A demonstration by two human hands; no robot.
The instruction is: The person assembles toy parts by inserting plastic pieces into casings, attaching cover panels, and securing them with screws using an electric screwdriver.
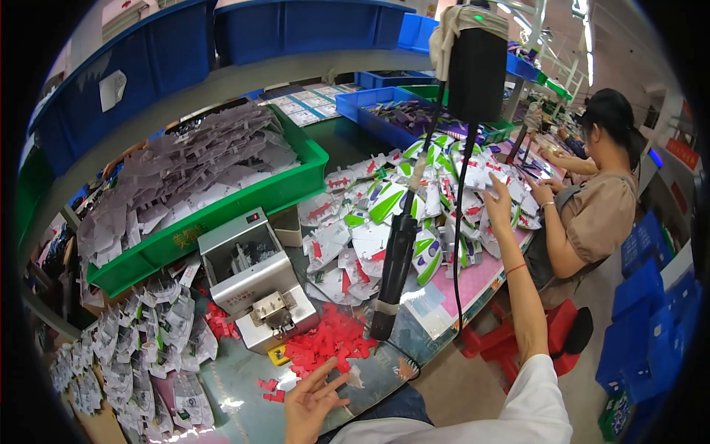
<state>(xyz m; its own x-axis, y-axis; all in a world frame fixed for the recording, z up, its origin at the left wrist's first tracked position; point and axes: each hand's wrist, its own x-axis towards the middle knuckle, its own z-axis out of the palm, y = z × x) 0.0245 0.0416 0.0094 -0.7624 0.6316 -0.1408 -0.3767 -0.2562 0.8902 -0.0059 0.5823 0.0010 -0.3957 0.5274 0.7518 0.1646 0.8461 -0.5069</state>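
The table (240, 377) is glossy, with a strip of room along its near edge; a smooth green plastic tray (148, 259) sits toward the far left corner; curved, pointed white-and-green shells (388, 201) heap up toward the right edge; thin grey-white shells (140, 355) crowd the left edge; a boxy metal machine (266, 292) stands between; a black cylindrical screwdriver (397, 255) hangs over the surface; the right hand (500, 203), fingers parted, is by the heap, contact unclear; the left hand (314, 399), fingers spread and visibly holding nothing, is at the near edge, beside small angular red pieces (329, 340).
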